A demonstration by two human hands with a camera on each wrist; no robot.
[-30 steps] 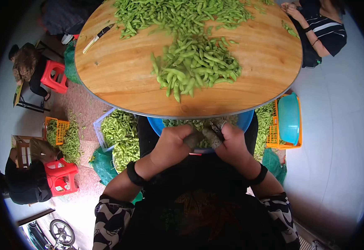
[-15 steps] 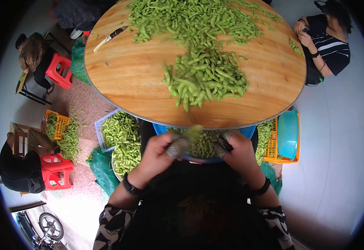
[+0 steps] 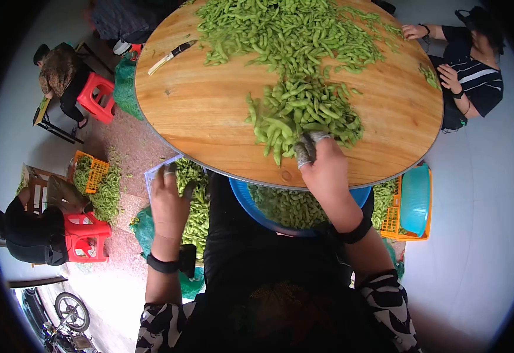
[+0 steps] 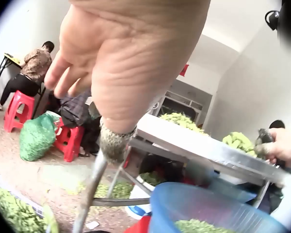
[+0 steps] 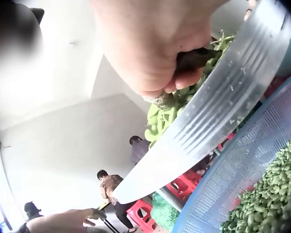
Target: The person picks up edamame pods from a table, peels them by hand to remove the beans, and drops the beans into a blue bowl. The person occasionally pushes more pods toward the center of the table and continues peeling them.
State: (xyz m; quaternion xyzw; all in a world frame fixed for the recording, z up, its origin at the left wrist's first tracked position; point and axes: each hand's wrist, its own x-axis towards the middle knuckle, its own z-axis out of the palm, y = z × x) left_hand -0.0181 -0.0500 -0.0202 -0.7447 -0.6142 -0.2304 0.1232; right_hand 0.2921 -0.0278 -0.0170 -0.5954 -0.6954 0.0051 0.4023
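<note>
Green pods [image 3: 310,106] lie heaped on the wooden table [image 3: 210,135]. My right hand [image 3: 332,173] reaches over its near edge, covered thumb and finger down in the heap's near side. In the right wrist view the right hand [image 5: 160,43] has curled fingers at the pods [image 5: 160,121], with something dark between them that I cannot identify. My left hand [image 3: 171,206], fingers spread and holding nothing, hangs over a crate of pods [image 3: 198,217]. The left wrist view shows the left hand [image 4: 126,63] with a grey cover on its thumb. Below the table edge sits a blue basket [image 3: 239,191] of beans.
A knife [image 3: 171,57] lies at the table's left. Someone in a striped top [image 3: 483,76] sits at the right edge; others sit at left near red stools [image 3: 86,238]. An orange crate [image 3: 427,203] with a teal basket [image 3: 416,197] stands at right, a green sack [image 3: 145,229] at left.
My hands have parted from above the blue basket: the right moved forward onto the heap, the left moved left over the crate. The view has shifted, and the person at right has reached onto the table.
</note>
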